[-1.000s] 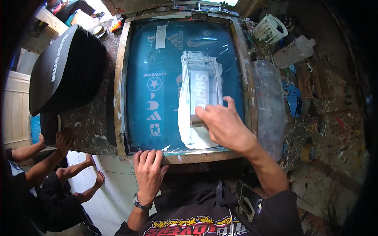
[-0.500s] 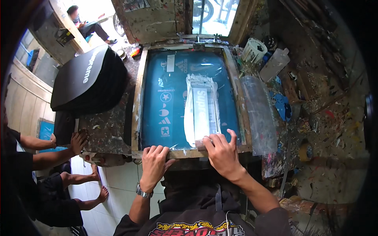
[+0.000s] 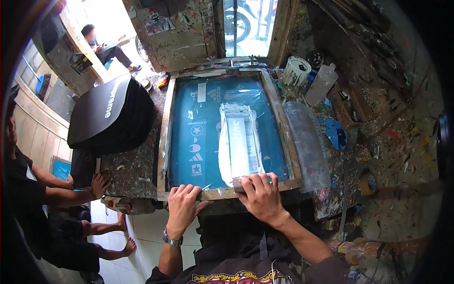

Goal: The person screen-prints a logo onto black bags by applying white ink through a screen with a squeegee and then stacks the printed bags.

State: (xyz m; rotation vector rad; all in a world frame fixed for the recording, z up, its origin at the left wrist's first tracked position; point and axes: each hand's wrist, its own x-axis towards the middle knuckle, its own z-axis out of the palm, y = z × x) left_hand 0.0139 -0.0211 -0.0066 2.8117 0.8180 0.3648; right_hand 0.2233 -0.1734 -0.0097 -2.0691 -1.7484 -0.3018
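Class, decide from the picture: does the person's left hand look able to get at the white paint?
Probably yes: the left hand is on the wooden frame, with only flat blue screen visible between it and the white paint.

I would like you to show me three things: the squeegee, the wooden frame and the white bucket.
Squeegee (image 3: 239,184): head view, on its exposed end.
Wooden frame (image 3: 166,142): head view, on its left rail.
White bucket (image 3: 293,75): head view, on its outer wall.
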